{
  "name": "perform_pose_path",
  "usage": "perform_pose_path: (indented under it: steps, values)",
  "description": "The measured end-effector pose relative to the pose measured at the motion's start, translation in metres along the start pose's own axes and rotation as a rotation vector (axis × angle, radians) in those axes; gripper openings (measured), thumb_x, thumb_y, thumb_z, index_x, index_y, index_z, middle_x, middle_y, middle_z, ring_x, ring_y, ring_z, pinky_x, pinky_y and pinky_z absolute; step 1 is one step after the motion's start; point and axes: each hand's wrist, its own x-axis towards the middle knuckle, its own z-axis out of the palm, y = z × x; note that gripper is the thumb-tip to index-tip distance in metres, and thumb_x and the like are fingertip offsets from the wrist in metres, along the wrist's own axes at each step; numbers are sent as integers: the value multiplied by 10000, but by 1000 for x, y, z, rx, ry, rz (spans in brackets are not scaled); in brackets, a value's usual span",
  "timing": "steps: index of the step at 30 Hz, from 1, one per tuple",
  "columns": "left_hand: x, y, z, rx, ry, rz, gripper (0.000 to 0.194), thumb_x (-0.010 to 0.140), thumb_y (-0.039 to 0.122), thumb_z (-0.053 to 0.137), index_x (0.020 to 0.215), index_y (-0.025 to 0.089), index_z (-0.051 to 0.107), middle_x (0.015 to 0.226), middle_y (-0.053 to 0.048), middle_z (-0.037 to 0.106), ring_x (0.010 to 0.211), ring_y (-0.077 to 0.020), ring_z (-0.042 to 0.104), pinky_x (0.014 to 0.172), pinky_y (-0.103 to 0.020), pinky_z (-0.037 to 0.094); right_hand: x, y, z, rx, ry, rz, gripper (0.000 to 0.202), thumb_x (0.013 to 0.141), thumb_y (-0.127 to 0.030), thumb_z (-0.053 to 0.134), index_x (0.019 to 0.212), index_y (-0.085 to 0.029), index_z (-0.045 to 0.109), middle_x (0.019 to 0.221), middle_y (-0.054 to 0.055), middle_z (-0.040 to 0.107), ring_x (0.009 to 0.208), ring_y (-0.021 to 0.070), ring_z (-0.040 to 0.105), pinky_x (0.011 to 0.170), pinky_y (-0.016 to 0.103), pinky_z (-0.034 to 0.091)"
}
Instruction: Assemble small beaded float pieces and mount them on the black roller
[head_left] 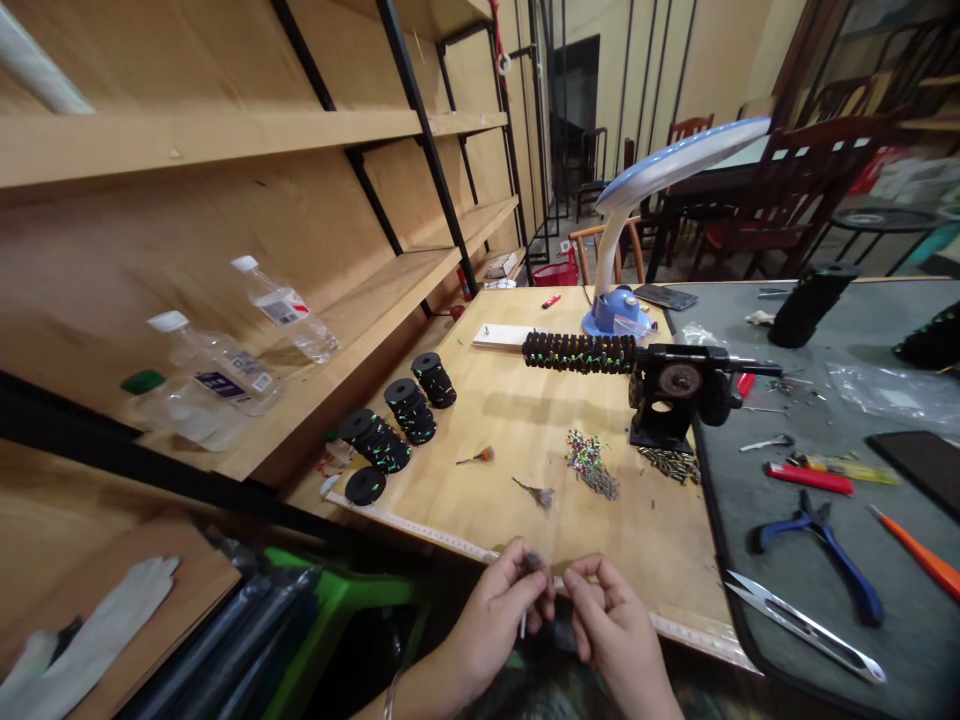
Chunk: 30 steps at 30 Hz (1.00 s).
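Note:
My left hand [506,610] is closed in a pinch on a small grey feathery tuft [531,563] at the table's front edge; a thin white stick shows below its fingers. Close on its right, my right hand [611,620] has thumb and forefinger pressed together, and whatever they hold is too small to make out. Beyond the hands lie a grey tuft [537,492] and an orange-tipped tuft [484,455]. A pile of coloured beads [585,450] touches a heap of small metal pieces [604,482].
Black spools [382,440] stand at the left. A black clamp [667,395] holds a bead-covered roller [577,352] near a blue lamp [611,310]. Blue pliers [821,545], silver snips [810,628] and an orange tool [919,550] lie on the grey mat at right.

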Motion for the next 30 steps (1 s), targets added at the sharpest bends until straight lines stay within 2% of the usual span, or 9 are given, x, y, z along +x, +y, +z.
perform_pose_path:
  steps: [3, 11, 19, 23, 30]
  values:
    - [-1, -2, 0, 34, 16, 18, 341, 753, 472, 667, 751, 179, 492, 639, 20, 541, 556, -102, 455, 527, -232, 321, 1, 1, -1, -1, 24, 10, 522, 675, -709, 638, 723, -208, 503, 296, -120, 395, 271, 57, 272, 349, 177, 179]
    - [1, -12, -1, -70, 154, -46, 372, 715, 462, 713, 711, 189, 461, 597, 75, 408, 533, -77, 347, 500, -214, 224, -6, -9, 12, -2, -37, 74, 564, 620, -745, 645, 643, -201, 498, 318, -115, 395, 299, 39, 222, 354, 187, 139]
    - [4, -19, -5, 51, 130, 39, 366, 766, 492, 664, 735, 185, 467, 651, 55, 450, 565, -90, 376, 530, -223, 294, -2, -4, 14, 10, -118, 143, 563, 618, -741, 649, 636, -203, 483, 303, -132, 367, 286, 30, 206, 355, 188, 98]
    - [5, -22, -9, 100, 115, 106, 340, 795, 477, 649, 758, 182, 485, 710, 33, 467, 649, -112, 422, 591, -234, 339, 0, -3, 14, 0, -133, 155, 570, 611, -751, 642, 622, -206, 475, 291, -125, 377, 277, 30, 199, 353, 196, 89]
    - [5, -21, -9, 138, 92, 130, 303, 822, 438, 619, 756, 185, 467, 734, 27, 460, 712, -132, 441, 658, -247, 369, 3, 2, 12, 22, -153, 172, 547, 633, -724, 653, 627, -207, 476, 283, -126, 372, 268, 29, 192, 348, 201, 88]
